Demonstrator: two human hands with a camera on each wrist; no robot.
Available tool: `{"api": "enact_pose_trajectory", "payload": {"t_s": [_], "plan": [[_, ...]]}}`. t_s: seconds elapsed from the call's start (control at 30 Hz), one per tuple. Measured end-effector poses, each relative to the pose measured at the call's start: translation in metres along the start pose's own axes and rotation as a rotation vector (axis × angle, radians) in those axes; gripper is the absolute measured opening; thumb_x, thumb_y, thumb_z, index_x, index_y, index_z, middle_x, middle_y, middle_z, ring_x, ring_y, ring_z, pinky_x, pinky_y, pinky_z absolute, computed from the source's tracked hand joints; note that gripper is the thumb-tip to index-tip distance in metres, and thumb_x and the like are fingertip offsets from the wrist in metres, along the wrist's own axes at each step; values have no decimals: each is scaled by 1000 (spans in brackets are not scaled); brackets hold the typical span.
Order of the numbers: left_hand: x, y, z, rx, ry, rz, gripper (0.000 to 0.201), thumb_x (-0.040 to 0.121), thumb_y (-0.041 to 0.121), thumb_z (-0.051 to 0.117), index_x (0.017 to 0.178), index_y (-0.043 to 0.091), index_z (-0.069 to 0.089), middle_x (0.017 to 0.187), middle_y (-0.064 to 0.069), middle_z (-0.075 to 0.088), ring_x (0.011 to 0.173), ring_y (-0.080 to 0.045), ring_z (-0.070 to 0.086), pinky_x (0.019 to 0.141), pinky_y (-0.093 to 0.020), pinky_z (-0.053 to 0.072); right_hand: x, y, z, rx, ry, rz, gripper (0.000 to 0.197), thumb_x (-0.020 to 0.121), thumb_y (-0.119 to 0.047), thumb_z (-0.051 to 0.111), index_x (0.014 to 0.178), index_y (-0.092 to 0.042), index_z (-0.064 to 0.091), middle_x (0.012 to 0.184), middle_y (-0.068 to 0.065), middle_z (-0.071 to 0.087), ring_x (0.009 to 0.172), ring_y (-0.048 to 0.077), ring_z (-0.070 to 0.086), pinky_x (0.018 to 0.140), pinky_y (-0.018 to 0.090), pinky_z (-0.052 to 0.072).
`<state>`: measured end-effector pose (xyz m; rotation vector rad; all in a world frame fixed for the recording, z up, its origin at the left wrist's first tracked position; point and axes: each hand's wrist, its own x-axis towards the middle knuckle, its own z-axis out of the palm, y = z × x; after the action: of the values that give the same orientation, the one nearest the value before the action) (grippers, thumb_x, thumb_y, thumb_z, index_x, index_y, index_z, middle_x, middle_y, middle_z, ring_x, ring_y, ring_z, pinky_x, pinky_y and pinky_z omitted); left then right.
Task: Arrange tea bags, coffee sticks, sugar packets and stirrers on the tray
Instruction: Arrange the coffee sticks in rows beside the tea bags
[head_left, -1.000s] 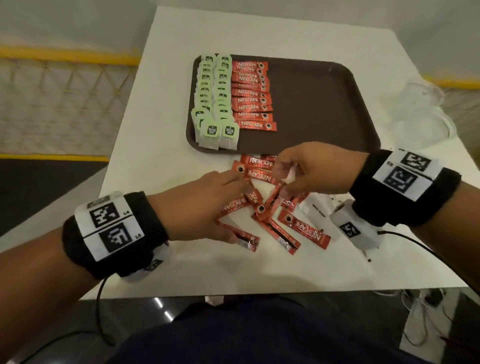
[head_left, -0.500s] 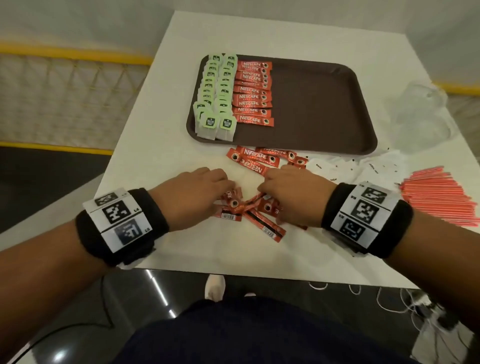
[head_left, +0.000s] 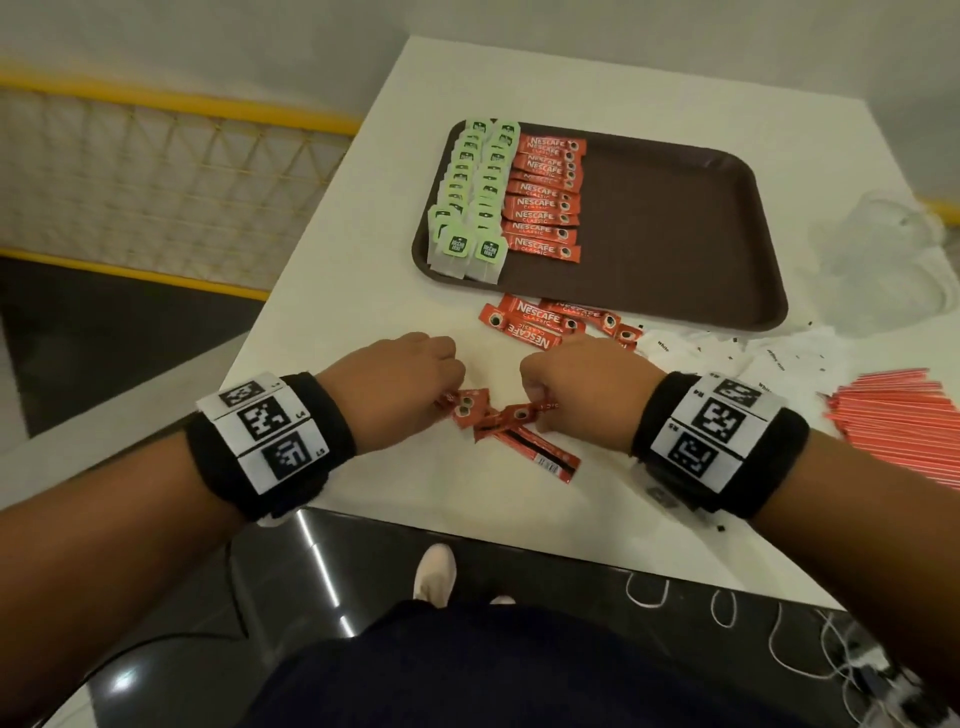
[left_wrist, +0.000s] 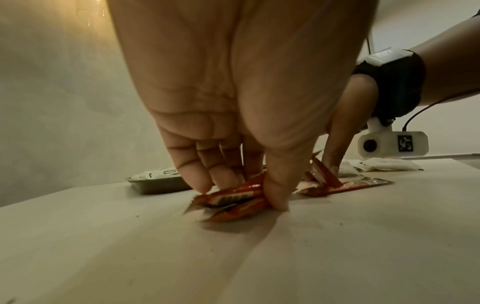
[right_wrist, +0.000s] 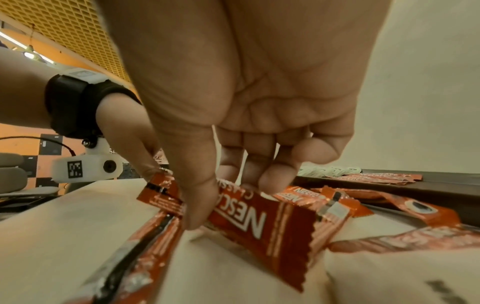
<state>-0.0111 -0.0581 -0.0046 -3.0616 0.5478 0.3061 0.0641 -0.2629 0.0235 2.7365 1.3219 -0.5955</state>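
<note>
A brown tray (head_left: 675, 218) holds two rows of green tea bags (head_left: 470, 202) and a column of red coffee sticks (head_left: 545, 200) at its left. Loose coffee sticks (head_left: 535, 325) lie on the white table in front of it. My left hand (head_left: 410, 387) pinches a small bunch of coffee sticks (left_wrist: 233, 200) against the table between thumb and fingers. Just to its right, my right hand (head_left: 576, 387) pinches a coffee stick (right_wrist: 262, 222) by one end. White sugar packets (head_left: 727, 358) and red stirrers (head_left: 904, 426) lie to the right.
A crumpled clear plastic bag (head_left: 888, 260) lies at the table's right edge. The table's near edge (head_left: 467, 530) runs just under my wrists. A yellow-railed mesh barrier (head_left: 156, 171) stands off to the left. Cables trail on the floor at bottom right.
Both hands have drawn back toward the table's near edge and gathered sticks from the loose pile. The right hand came down from near the tray. The view shifted, showing the stirrers.
</note>
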Motion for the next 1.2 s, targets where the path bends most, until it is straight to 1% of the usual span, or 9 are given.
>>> {"api": "enact_pose_trajectory", "payload": {"t_s": [0.07, 0.13, 0.27, 0.4, 0.6, 0.83, 0.9, 1.07, 1.2], "plan": [[0, 0, -1, 88, 65, 24, 15, 85, 27, 68, 90, 13, 65, 87, -3, 57, 71, -17, 40, 56, -33, 38, 0, 1, -3, 52, 11, -4, 12, 87, -29, 66, 88, -25, 55, 85, -7, 62, 83, 16, 56, 74, 29, 47], [-1, 0, 0, 143, 98, 36, 13, 78, 23, 72, 80, 12, 64, 78, -4, 56, 66, -21, 45, 53, -31, 33, -1, 3, -7, 104, 37, -9, 11, 86, -30, 67, 89, -26, 57, 87, -9, 63, 84, 14, 57, 74, 28, 45], [5, -6, -5, 65, 126, 10, 11, 89, 20, 59, 93, 11, 62, 85, -7, 60, 72, -24, 51, 62, -34, 38, -6, 9, -22, 238, 77, 13, 15, 85, -30, 70, 94, -26, 59, 88, -8, 63, 83, 13, 59, 77, 32, 51], [8, -14, -26, -265, 70, -181, 10, 100, 27, 46, 102, 18, 45, 88, -4, 60, 76, -23, 55, 69, -37, 46, -10, 20, -38, 358, 109, 35, 18, 84, -28, 72, 95, -24, 58, 88, -7, 62, 79, 12, 60, 73, 29, 52], [29, -15, -48, -1024, 189, -228, 16, 103, 18, 43, 119, 17, 45, 97, 4, 62, 73, -8, 64, 58, -21, 51, -2, 35, -54, 486, 193, 44, 23, 78, -31, 78, 87, -25, 59, 84, -2, 63, 73, 15, 58, 69, 33, 50], [57, -6, -69, -1266, 192, -61, 11, 103, 23, 48, 94, 26, 54, 65, 23, 64, 59, 5, 59, 54, -6, 42, 16, 46, -69, 567, 284, 59, 24, 76, -25, 81, 81, -25, 57, 75, -2, 60, 65, 11, 54, 72, 39, 52], [64, -11, -71, -1279, 214, -49, 5, 96, 26, 60, 101, 23, 60, 74, 22, 69, 66, 6, 63, 59, -7, 46, 21, 48, -73, 602, 280, 52, 24, 74, -26, 82, 86, -22, 62, 78, -1, 64, 68, 11, 59, 71, 35, 52], [81, -28, -67, -1252, 351, -142, 33, 89, 32, 71, 118, 17, 65, 107, 4, 74, 99, -9, 70, 87, -28, 57, 32, 52, -80, 683, 364, 106, 31, 69, -31, 85, 91, -18, 68, 80, -2, 67, 68, 7, 61, 71, 30, 54], [90, -42, -69, -1281, 488, -220, 29, 91, 31, 68, 116, 19, 64, 106, 5, 73, 92, -2, 70, 72, -17, 55, 35, 64, -79, 934, 335, 248, 28, 77, -22, 80, 97, -10, 65, 81, 8, 72, 67, 16, 69, 61, 26, 58]]}}
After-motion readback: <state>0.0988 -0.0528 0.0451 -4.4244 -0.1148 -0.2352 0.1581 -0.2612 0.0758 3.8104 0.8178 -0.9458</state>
